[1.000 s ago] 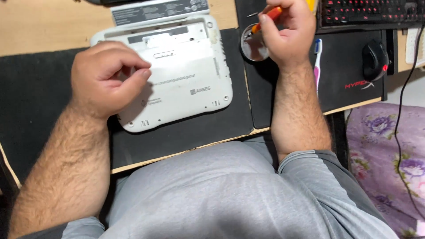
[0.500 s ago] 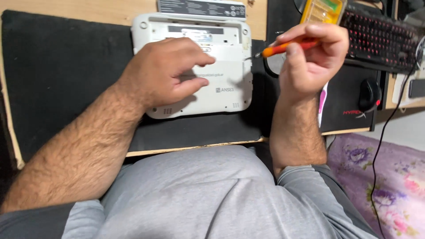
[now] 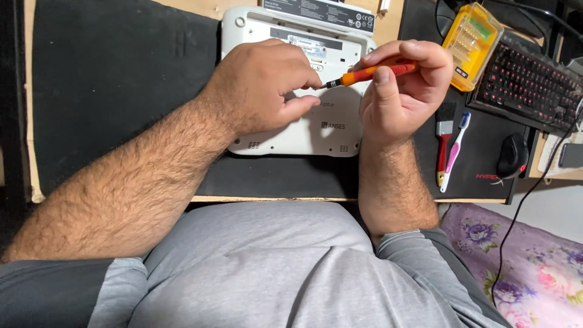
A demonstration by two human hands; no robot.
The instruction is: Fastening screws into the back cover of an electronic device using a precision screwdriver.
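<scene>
A small white laptop (image 3: 291,136) lies upside down on a black mat (image 3: 121,79). My right hand (image 3: 398,91) grips an orange screwdriver (image 3: 370,73), held level with its dark tip pointing left. My left hand (image 3: 264,85) hovers over the laptop's underside, its fingertips pinched together right at the screwdriver's tip. Whether something tiny sits between those fingers cannot be made out. A dark battery pack (image 3: 325,11) lies just beyond the laptop's far edge.
A yellow bit case (image 3: 472,36) stands right of the laptop. Beside it are a black keyboard with red lights (image 3: 531,82), a red-handled brush (image 3: 443,143), a pink toothbrush (image 3: 454,152) and a black mouse (image 3: 513,155). A floral cloth (image 3: 522,267) lies below the desk edge.
The view has shifted and drawn closer. My right hand turned the screwdriver level and brought its tip left to my left fingers, which pinched together over the laptop.
</scene>
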